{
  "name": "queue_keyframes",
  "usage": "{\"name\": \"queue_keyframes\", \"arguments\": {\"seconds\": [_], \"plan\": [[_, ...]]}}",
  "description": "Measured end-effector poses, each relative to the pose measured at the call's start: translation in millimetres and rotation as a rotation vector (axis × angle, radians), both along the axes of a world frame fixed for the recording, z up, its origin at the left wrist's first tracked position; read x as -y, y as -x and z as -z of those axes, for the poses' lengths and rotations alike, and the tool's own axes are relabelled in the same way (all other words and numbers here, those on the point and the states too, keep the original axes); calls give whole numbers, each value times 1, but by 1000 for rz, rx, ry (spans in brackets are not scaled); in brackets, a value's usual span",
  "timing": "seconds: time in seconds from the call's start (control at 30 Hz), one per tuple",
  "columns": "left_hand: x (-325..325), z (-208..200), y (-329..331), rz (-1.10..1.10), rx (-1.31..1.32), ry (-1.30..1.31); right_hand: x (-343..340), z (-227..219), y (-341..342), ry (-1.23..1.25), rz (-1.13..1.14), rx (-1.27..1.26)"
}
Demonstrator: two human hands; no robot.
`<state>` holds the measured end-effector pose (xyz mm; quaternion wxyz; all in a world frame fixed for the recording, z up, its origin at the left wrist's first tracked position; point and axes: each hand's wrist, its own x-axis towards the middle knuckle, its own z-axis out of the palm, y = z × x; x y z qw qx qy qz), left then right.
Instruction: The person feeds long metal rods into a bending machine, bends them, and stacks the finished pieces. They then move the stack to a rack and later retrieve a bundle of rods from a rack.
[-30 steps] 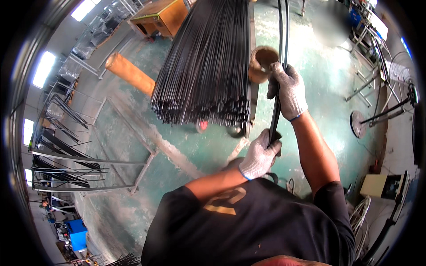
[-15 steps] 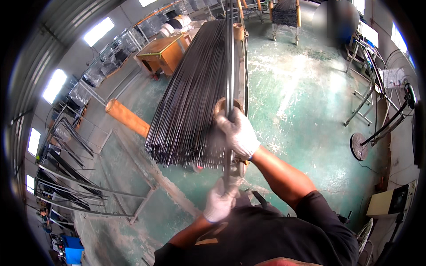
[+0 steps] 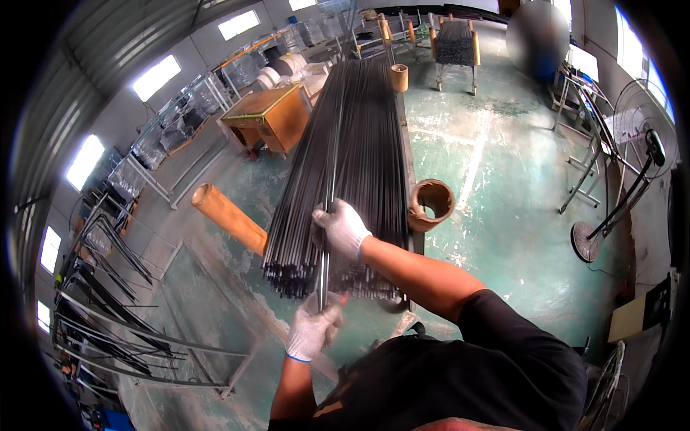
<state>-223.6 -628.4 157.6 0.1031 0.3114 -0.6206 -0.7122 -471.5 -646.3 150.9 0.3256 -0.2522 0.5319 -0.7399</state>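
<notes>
A deep pile of long, thin dark strips [image 3: 370,158] stretches away from me on a low rack, its near ends uneven. Over the pile I hold a few long strips [image 3: 324,276] that catch the light and point away from me. My right hand [image 3: 343,228], in a white knit glove, is closed round them a little way in from the pile's near end. Gloved likewise, my left hand [image 3: 310,332] grips their near end, just short of the pile; its fingers are slightly blurred. How many strips I hold cannot be made out.
Cardboard tubes stand beside the pile: one on the right [image 3: 433,205], one leaning out on the left [image 3: 228,218]. A brown box [image 3: 267,115] is at the far left. Curved dark strips rest on a rack [image 3: 144,323] at left. A standing fan [image 3: 647,147] is at right.
Both hands have moved left with the long strips, from the pile's right edge to over its middle. The right-hand cardboard tube, partly covered before, now shows fully.
</notes>
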Motion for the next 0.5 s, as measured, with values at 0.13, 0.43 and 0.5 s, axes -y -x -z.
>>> {"name": "queue_keyframes", "arguments": {"seconds": [0.13,0.43,0.5], "plan": [[65,-7,-6,-18,25,5,70,24,4,-66,-41,76],[113,33,31,-13,72,267,136,140,73,-479,-99,-415],[129,58,25,-41,27,405,137,111,48,-677,-34,-429]]}}
